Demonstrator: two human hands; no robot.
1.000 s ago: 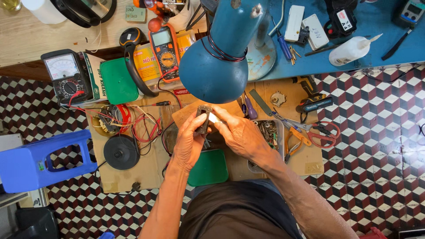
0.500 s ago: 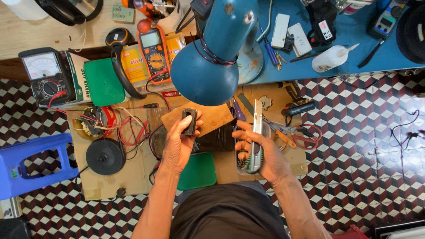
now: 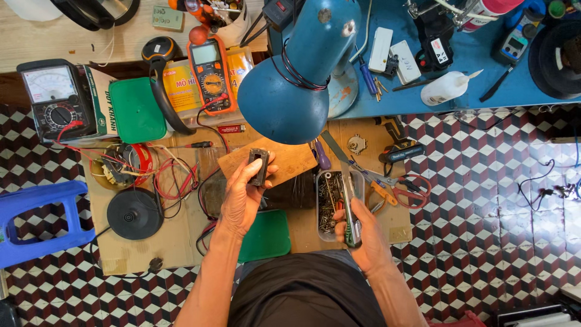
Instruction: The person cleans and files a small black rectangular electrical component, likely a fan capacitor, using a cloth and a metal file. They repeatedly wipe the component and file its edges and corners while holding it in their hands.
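A blue lamp (image 3: 296,72) hangs over the middle of the scene, its shade above a cardboard sheet (image 3: 181,242) spread on the checkered floor (image 3: 496,230). Behind it runs a blue tabletop (image 3: 484,79) strewn with small tools. At far left stands a blue stool (image 3: 36,221). On the cardboard lie a black disc (image 3: 134,213), a tangle of red wires (image 3: 172,175) and a green lid (image 3: 266,236). An analog meter (image 3: 51,97) and an orange multimeter (image 3: 209,72) sit further back.

The left hand (image 3: 242,197) is raised over a wooden board (image 3: 284,160), its grip pinching a small black part (image 3: 258,165) between thumb and fingers. The right hand (image 3: 363,233) is wrapped around a metal tool (image 3: 350,203), held over a clear box (image 3: 330,203) of screws. Red-handled pliers (image 3: 405,191) lie just beside the box.
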